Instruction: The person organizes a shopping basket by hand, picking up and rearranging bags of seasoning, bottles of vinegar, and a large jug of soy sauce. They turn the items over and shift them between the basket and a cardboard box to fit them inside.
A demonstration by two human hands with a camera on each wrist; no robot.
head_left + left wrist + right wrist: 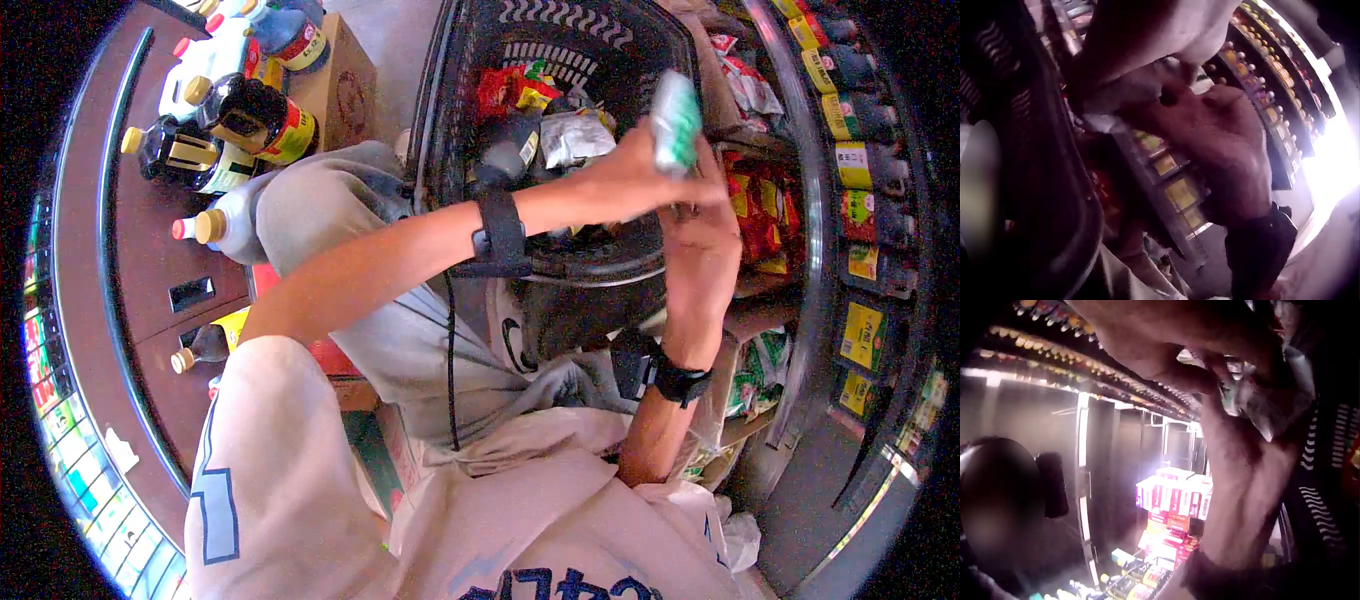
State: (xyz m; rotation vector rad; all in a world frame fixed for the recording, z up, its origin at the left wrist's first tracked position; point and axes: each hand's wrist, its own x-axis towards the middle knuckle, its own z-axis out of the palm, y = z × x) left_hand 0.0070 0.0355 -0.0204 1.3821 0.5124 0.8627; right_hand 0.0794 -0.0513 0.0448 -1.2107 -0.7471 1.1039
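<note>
A green-and-white plastic packet (678,122) is held up over the right side of a black shopping basket (433,110). My left hand (622,178) grips it from the left, fingers bent around its lower end. Close below, my right hand (702,245) pinches the same packet; the fingers of both hands overlap there. In the right wrist view the crinkled packet (1266,403) shows between the two hands. Inside the basket lie a silver pouch (577,138), red packets (500,90) and a dark bottle (507,148).
Large bottles of dark liquid (250,118) stand at the left beside a cardboard box (345,85). A shelf with rows of sauce bottles (868,175) runs along the right. Red packets (765,210) and a box of green packets (765,370) sit below it.
</note>
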